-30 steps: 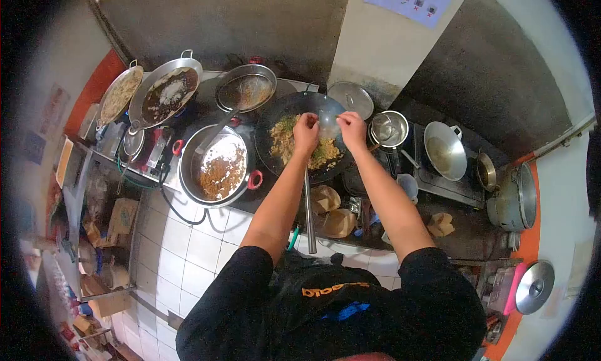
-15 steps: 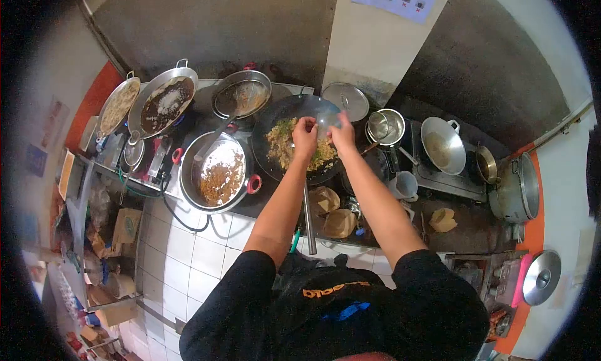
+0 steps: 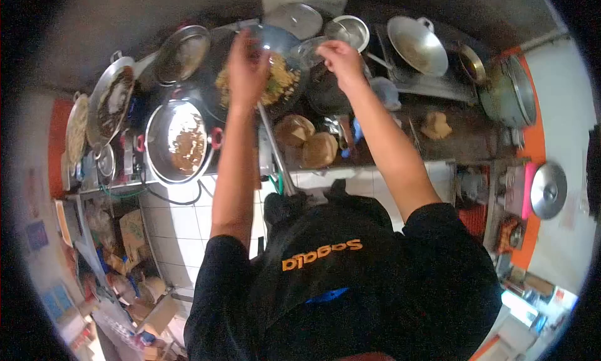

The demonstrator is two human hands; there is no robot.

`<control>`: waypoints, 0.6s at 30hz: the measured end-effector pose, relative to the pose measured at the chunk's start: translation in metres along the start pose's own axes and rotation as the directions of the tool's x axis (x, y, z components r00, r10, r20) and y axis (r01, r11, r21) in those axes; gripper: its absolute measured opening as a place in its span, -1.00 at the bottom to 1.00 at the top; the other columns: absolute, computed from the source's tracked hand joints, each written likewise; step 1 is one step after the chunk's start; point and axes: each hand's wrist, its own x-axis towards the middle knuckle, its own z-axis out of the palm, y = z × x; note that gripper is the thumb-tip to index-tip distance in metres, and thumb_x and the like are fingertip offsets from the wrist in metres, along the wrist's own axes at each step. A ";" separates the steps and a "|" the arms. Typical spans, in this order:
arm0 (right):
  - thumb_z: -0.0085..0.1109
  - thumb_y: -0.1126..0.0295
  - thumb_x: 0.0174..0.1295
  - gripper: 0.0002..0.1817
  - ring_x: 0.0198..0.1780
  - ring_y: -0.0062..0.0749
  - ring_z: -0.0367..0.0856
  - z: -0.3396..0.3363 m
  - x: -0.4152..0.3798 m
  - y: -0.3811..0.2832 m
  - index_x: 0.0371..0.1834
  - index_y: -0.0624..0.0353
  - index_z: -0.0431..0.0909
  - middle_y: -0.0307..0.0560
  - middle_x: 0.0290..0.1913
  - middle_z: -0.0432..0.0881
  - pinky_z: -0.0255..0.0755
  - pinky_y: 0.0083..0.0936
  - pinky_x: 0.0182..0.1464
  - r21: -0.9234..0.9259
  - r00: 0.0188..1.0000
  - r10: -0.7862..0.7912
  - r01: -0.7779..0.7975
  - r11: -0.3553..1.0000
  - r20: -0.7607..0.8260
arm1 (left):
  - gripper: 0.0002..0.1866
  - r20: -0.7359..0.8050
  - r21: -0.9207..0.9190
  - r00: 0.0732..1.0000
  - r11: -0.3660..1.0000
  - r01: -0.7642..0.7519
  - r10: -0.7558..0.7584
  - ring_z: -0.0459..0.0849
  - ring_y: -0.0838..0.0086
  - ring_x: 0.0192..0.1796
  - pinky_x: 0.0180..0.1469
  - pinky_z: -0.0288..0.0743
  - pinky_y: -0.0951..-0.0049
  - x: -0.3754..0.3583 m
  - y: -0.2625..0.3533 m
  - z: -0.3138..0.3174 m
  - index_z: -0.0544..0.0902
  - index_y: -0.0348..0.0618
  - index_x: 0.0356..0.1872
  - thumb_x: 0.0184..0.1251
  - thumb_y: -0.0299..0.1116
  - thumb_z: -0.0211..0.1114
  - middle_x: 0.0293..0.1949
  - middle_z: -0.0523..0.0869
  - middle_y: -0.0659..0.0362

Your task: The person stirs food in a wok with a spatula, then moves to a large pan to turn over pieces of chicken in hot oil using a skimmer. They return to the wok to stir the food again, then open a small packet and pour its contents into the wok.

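Note:
A dark wok [image 3: 283, 39] holds fried rice [image 3: 285, 79] with green bits, and its long metal handle [image 3: 273, 142] points toward me. My left hand [image 3: 247, 70] is over the wok's left side, raised and smeared by motion, so its fingers are unclear. To the right, my right hand [image 3: 341, 60] is closed in a pinch. From its fingertips hangs a thin clear plastic bag [image 3: 311, 51], overlapping the wok's right rim in this view. Two brown paper bowls [image 3: 318, 151] sit on the counter below the wok.
At left are a silver pot [image 3: 152, 151] with brown oily contents, a strainer [image 3: 203, 38] and a pan of dark food [image 3: 100, 124]. A small pot [image 3: 361, 28], a pale wok [image 3: 416, 45] and a tall pot [image 3: 513, 98] stand at right. A plastic jug [image 3: 385, 93] is beneath my right forearm.
My hands have come apart: the left moved left, the right stayed right with the plastic bag. The whole view has shifted, with the cookware now higher in it.

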 end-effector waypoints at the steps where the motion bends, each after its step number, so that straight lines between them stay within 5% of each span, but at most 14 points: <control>1: 0.24 0.42 0.02 -0.84 -0.57 -0.62 0.44 -0.030 -0.018 -0.007 -0.34 0.21 0.52 -0.18 -0.39 0.62 0.24 -0.73 -0.58 0.093 0.993 0.104 -0.099 0.991 -0.051 | -0.42 -0.009 0.017 1.000 1.000 -0.025 0.025 0.59 0.45 -0.22 -0.20 0.50 0.50 -0.011 0.022 -0.015 0.32 -0.17 0.20 0.11 -0.48 0.29 -0.10 0.59 0.08; 3: 0.21 0.48 0.06 -0.87 -0.58 -0.66 0.39 -0.089 -0.062 0.002 -0.36 0.21 0.46 -0.15 -0.40 0.58 0.15 -0.76 -0.63 0.223 0.957 0.204 -0.157 0.962 -0.206 | -0.50 -0.066 0.022 0.995 0.997 -0.071 0.073 0.51 0.43 0.00 0.08 0.39 0.44 -0.039 0.049 -0.043 0.29 -0.22 0.20 0.21 -0.58 0.16 -0.02 0.52 0.05; 4: 0.18 0.49 0.07 -0.89 -0.58 -0.66 0.38 -0.118 -0.090 0.008 -0.37 0.19 0.44 -0.14 -0.39 0.58 0.17 -0.77 -0.62 0.269 0.935 0.278 -0.215 0.939 -0.221 | -0.53 -0.104 -0.139 0.990 0.987 0.077 -0.092 0.48 0.41 0.04 0.13 0.33 0.43 -0.061 0.075 -0.058 0.30 -0.26 0.18 0.22 -0.59 0.13 0.00 0.51 0.04; 6: 0.23 0.45 0.00 -0.86 -0.66 -0.71 0.27 -0.154 -0.153 0.028 -0.45 0.10 0.43 -0.26 -0.51 0.51 0.07 -0.78 -0.70 0.348 0.846 0.437 -0.328 0.878 -0.305 | -0.59 -0.287 0.036 0.953 0.993 0.110 -0.095 0.50 0.52 -0.13 -0.04 0.38 0.58 -0.099 0.073 -0.084 0.31 -0.26 0.16 0.26 -0.58 0.07 -0.16 0.52 0.14; 8: 0.22 0.43 0.00 -0.90 -0.64 -0.68 0.28 -0.183 -0.219 0.071 -0.47 0.11 0.47 -0.29 -0.53 0.47 0.10 -0.77 -0.68 0.449 0.680 0.643 -0.479 0.754 -0.352 | -0.64 -0.319 0.111 0.936 0.975 0.192 -0.148 0.53 0.41 -0.02 0.04 0.41 0.47 -0.139 0.053 -0.114 0.34 -0.33 0.10 0.26 -0.56 0.06 -0.06 0.54 0.04; 10: 0.19 0.46 0.02 -0.91 -0.63 -0.61 0.32 -0.226 -0.288 0.167 -0.51 0.14 0.46 -0.27 -0.55 0.44 0.16 -0.68 -0.66 0.516 0.559 0.781 -0.599 0.612 -0.278 | -0.66 -0.432 0.040 0.859 0.946 0.323 -0.275 0.49 0.46 -0.03 0.03 0.38 0.45 -0.175 0.038 -0.127 0.36 -0.30 0.08 0.27 -0.53 0.06 -0.10 0.53 0.10; 13: 0.24 0.48 -0.01 -0.87 -0.69 -0.60 0.33 -0.223 -0.317 0.171 -0.55 0.15 0.44 -0.25 -0.62 0.43 0.13 -0.68 -0.72 0.429 0.470 0.850 -0.735 0.525 -0.236 | -0.67 -0.549 -0.091 0.667 0.829 0.551 -0.504 0.42 0.58 -0.31 -0.30 0.30 0.59 -0.234 0.012 -0.150 0.40 -0.28 -0.01 0.18 -0.47 0.12 -0.26 0.51 0.17; 14: 0.24 0.48 -0.01 -0.87 -0.69 -0.60 0.33 -0.215 -0.309 0.166 -0.55 0.15 0.44 -0.25 -0.62 0.43 0.13 -0.68 -0.72 0.435 0.467 0.855 -0.738 0.517 -0.225 | -0.68 -0.584 -0.139 0.593 0.788 0.600 -0.554 0.40 0.60 -0.36 -0.36 0.28 0.60 -0.256 0.001 -0.158 0.40 -0.26 -0.03 0.16 -0.45 0.13 -0.28 0.51 0.18; 16: 0.27 0.46 -0.03 -0.83 -0.63 -0.62 0.38 -0.188 -0.272 0.145 -0.51 0.17 0.43 -0.26 -0.59 0.43 0.19 -0.65 -0.69 0.194 0.643 0.586 -0.576 0.794 -0.493 | -0.70 -0.614 -0.110 0.497 0.690 0.715 -0.613 0.38 0.61 -0.41 -0.41 0.25 0.62 -0.290 -0.011 -0.167 0.41 -0.22 -0.07 0.14 -0.45 0.13 -0.32 0.51 0.20; 17: 0.26 0.45 -0.01 -0.84 -0.60 -0.64 0.38 -0.176 -0.253 0.141 -0.47 0.18 0.43 -0.27 -0.56 0.45 0.26 -0.65 -0.65 0.096 0.714 0.489 -0.516 0.851 -0.501 | -0.70 -0.620 -0.095 0.505 0.696 0.712 -0.601 0.38 0.61 -0.41 -0.41 0.25 0.62 -0.301 -0.011 -0.166 0.41 -0.22 -0.07 0.14 -0.45 0.13 -0.32 0.51 0.20; 18: 0.23 0.45 0.03 -0.86 -0.57 -0.65 0.41 -0.178 -0.242 0.192 -0.46 0.19 0.43 -0.26 -0.54 0.48 0.33 -0.65 -0.61 -0.228 0.849 0.233 -0.374 0.899 -0.474 | -0.70 -0.623 -0.141 0.431 0.636 0.759 -0.652 0.38 0.61 -0.41 -0.41 0.24 0.62 -0.312 -0.007 -0.163 0.41 -0.21 -0.07 0.14 -0.44 0.13 -0.32 0.50 0.21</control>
